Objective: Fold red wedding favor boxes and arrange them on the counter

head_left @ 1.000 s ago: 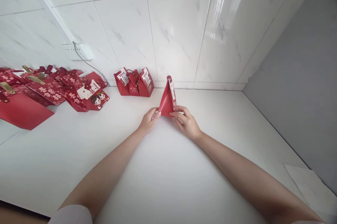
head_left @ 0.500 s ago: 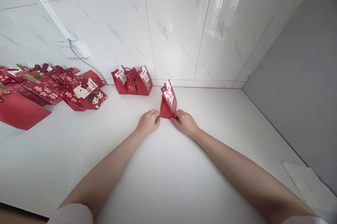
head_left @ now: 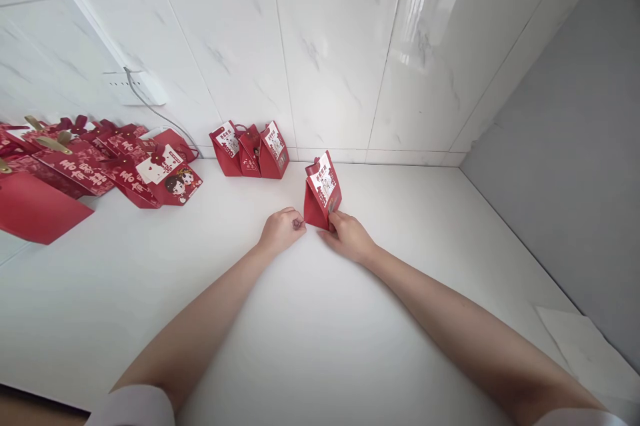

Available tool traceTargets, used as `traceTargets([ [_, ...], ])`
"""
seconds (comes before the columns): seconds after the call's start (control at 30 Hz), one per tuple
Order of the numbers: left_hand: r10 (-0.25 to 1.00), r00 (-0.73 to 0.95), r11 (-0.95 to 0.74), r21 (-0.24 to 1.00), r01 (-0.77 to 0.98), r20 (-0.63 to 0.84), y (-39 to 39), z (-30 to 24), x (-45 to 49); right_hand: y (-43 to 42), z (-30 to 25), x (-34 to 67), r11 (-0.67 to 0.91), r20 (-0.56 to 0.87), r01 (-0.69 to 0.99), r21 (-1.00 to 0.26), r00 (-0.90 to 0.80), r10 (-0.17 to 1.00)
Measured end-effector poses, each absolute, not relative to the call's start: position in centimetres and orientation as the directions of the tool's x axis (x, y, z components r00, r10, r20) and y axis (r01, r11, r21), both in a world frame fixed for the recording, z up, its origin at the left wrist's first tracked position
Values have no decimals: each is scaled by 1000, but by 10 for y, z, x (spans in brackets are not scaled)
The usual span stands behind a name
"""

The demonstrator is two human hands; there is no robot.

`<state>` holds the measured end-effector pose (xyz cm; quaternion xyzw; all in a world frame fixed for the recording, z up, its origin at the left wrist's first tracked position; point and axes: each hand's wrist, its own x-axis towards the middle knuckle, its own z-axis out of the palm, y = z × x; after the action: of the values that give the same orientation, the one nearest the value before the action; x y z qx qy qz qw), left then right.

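A small red gift box (head_left: 324, 187), peaked at the top with a ribbon loop and a white printed panel, stands upright on the white countertop. At its lower right corner my right hand (head_left: 351, 238) grips it, the fingers against the printed side and the thumb low in front. My left hand (head_left: 281, 231) is closed, its curled fingertips just beside the box's lower left corner. Nothing shows inside that hand; whether it touches the box I cannot tell.
Behind and to the left, three similar red boxes (head_left: 250, 153) stand against the tiled wall. Many red gift bags and boxes (head_left: 105, 163) crowd the far left below a wall socket (head_left: 135, 89) with a grey cable. A grey panel (head_left: 565, 166) bounds the right side.
The gift box has turned so its printed panel faces me more. My right thumb has come away from the fingers a little, and my left hand has stayed nearly in place.
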<state>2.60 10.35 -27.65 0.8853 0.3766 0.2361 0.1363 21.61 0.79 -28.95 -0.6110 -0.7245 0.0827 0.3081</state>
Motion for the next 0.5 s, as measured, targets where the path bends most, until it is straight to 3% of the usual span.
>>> traceTargets([
  [0.13,811,480,-584,509,632,335,104,-274,27,2,-283,209,316,425,741,-592,-46,904],
  [0.23,820,392,-567,682,463,416,103,-275,27,1,-279,210,361,607,634,-684,219,764],
  [0.3,772,443,-614,714,336,455,102,-277,26,4,-280,216,387,636,545,-744,397,662],
  [0.4,675,580,-682,686,253,457,98,-280,28,14,-285,230,304,425,309,-901,494,758],
  [0.5,645,604,-706,669,234,469,96,-282,31,22,-291,240,130,145,64,-989,401,905],
])
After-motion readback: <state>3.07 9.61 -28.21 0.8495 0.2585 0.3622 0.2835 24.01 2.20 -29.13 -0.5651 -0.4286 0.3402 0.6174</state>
